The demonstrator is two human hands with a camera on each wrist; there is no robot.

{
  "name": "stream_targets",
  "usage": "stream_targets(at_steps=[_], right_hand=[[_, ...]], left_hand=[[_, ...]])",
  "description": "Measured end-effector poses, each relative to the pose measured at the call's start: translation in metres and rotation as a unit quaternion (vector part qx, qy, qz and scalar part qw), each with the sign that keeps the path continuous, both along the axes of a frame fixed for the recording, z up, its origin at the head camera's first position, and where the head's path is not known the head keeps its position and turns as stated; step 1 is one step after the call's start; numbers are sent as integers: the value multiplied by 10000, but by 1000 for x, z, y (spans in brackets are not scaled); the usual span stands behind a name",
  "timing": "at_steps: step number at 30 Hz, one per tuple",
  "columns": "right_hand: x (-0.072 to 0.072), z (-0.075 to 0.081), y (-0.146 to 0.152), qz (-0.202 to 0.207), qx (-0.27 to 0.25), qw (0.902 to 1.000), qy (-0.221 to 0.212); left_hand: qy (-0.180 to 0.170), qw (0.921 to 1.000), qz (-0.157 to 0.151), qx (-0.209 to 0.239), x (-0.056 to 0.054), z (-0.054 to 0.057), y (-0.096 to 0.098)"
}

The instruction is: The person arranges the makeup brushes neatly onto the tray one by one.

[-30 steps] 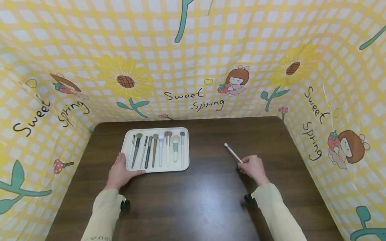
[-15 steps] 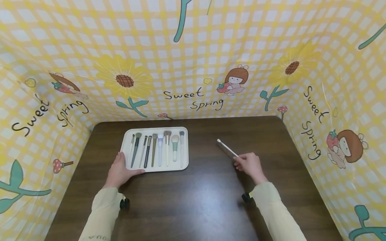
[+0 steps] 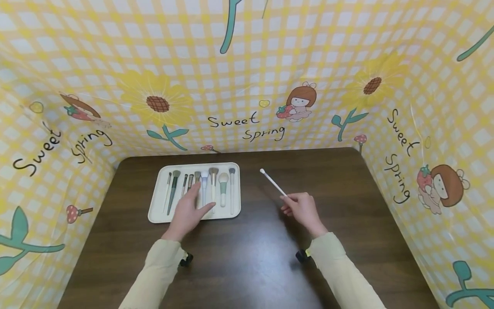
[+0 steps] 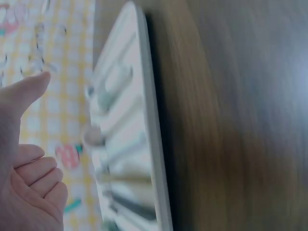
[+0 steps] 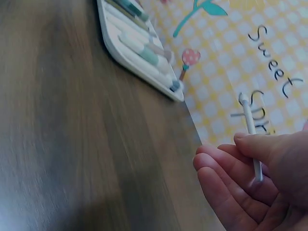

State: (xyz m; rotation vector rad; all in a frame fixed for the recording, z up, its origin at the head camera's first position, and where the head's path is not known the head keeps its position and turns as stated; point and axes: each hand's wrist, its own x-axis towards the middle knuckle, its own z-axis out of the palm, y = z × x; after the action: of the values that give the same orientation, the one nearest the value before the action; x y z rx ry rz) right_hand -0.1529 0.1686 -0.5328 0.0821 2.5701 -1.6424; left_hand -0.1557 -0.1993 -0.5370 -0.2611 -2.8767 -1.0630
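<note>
A slim white makeup brush (image 3: 272,182) points up and to the left from my right hand (image 3: 302,210), which pinches it between thumb and fingers. In the right wrist view, the brush (image 5: 250,120) passes under the thumb, and its lower end shows against the palm. To the left lies a white tray (image 3: 157,210) with several makeup brushes side by side. My left hand (image 3: 187,214) is over the tray's front part, thumb spread, holding nothing. It covers the lower ends of some brushes. The left wrist view shows this hand (image 4: 29,183) apart from the blurred tray (image 4: 156,159).
A dark wooden table (image 3: 254,257) bears the tray. Yellow checked cloth (image 3: 239,77) with printed flowers rises behind the table and along both sides. Bare wood lies between the tray and my right hand.
My left hand has let go of the tray's left edge and moved right, over the brushes. My right hand has carried the white brush left, towards the tray.
</note>
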Motion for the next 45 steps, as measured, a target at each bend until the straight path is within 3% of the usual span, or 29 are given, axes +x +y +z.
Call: stream_targets(at_steps=[8,16,24,32,39,45], right_hand=[[3,3,-27,240,-259,9993,102],[6,3,-57,734,-513,9958,168],[8,6,-78,1094,-590,9922,113],[9,11,-89,1295,-575,9899,82],[8,8,-93,1452,-647,9870,218],[7,-3,-89,1495,-273,9879,321]], left_hand=[[47,9966,-325,750,9,13,57],[-204,9923,-221,1198,9,15,93],[-84,9876,-306,1540,0,18,105],[-399,9678,-77,2485,-7,14,104],[-445,9618,9,2702,-10,17,99],[-511,9415,371,3310,-17,21,88]])
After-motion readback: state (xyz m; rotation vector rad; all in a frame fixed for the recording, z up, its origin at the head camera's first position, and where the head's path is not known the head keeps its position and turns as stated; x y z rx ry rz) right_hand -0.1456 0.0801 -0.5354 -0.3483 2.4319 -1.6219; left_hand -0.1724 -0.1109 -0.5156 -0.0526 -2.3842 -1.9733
